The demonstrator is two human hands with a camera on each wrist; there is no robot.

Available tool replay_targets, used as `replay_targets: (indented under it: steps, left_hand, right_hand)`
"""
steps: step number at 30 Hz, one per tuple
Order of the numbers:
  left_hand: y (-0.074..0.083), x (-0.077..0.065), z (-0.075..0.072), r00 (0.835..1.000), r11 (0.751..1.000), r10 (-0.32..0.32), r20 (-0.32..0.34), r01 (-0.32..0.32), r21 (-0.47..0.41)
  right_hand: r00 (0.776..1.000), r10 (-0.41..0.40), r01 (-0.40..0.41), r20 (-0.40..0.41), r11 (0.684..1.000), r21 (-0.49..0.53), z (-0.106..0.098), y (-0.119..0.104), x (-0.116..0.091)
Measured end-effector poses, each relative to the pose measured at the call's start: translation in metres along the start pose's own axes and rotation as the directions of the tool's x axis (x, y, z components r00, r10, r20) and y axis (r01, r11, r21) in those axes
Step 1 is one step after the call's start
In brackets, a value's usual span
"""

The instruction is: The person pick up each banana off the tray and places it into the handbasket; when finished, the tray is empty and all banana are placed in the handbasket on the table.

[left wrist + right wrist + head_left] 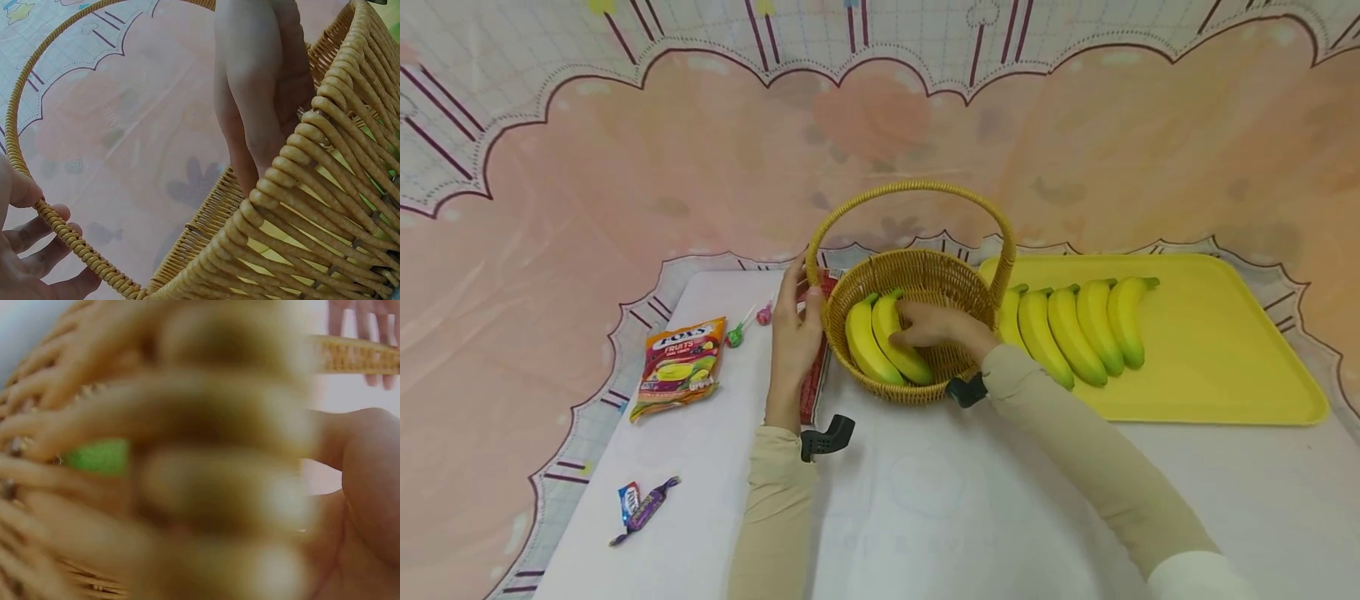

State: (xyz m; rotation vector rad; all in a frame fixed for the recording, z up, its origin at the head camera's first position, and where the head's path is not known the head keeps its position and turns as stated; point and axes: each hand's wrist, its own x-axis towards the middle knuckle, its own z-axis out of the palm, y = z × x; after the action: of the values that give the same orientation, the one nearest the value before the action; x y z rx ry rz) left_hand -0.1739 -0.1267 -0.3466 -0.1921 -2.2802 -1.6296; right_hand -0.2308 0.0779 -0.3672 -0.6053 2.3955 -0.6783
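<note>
A wicker basket (951,275) with a tall arched handle (917,185) stands mid-table, two bananas (868,346) side by side in its left half. At the handle's left base is my left hand (795,333); the left wrist view shows its thumb and fingers (44,250) on opposite sides of the handle, gripping it. My right hand (936,323) reaches inside over the right rim, thumb and fingertips touching the right-hand banana (887,321). Whether they pinch it is hidden by the basket wall (312,200) in the left wrist view and blurred wicker in the right.
A yellow tray (1217,350) at the right bears several bananas (1078,333) in a row. Left of the basket lie a red box (811,392), two lollipops (735,336) and an orange candy bag (679,367). Two wrapped candies (651,504) lie near the front left.
</note>
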Motion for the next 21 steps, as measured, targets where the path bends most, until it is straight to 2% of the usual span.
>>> replay_targets:
  steps: [5, 7, 10, 14, 21]
  left_hand:
    - [-0.024, 0.005, 0.002, 1.0, 1.0, 0.019, -0.012, -0.019, -0.013]
    - [-0.027, 0.006, 0.003, 0.999, 0.999, 0.032, -0.02, -0.032, -0.008]
    - [-0.029, 0.006, 0.003, 0.998, 0.999, 0.055, -0.028, -0.054, 0.006]
    - [-0.029, 0.006, 0.004, 0.997, 0.997, 0.074, -0.026, -0.074, 0.01]
    - [-0.03, 0.005, 0.004, 0.997, 0.997, 0.07, -0.014, -0.07, 0.015]
  right_hand:
    - [0.995, -0.034, 0.04, -0.089, 0.997, 0.059, 0.0, 0.009, -0.014]
    - [0.989, -0.045, 0.054, -0.144, 0.997, 0.061, 0.0, 0.013, -0.02]
    - [0.972, -0.063, 0.078, -0.228, 0.995, 0.058, -0.001, 0.021, -0.028]
    - [0.944, -0.086, 0.127, -0.319, 0.986, 0.112, -0.001, 0.032, -0.043]
    - [0.893, -0.029, 0.14, -0.448, 0.966, 0.218, 0.001, 0.05, -0.073]
